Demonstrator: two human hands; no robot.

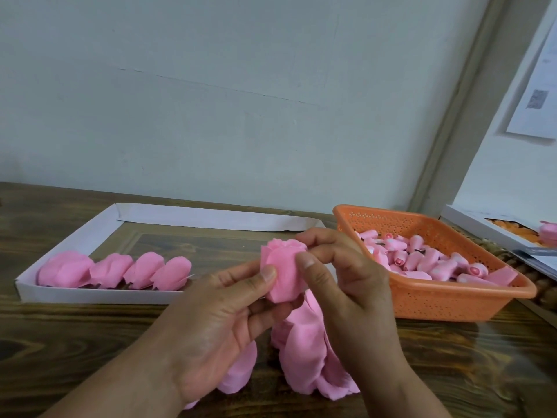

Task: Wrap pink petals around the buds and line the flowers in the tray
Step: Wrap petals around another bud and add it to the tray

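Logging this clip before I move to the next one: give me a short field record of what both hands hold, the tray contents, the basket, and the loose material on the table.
left hand: grips the flower being wrapped from the left, thumb on its petal
right hand: pinches the same flower from the right
white tray: holds four finished pink flowers in a row along its near edge
orange basket: full of bare pink buds
loose petals: piled on the wooden table under the hands
stage: fifth flower in hand, not yet in tray
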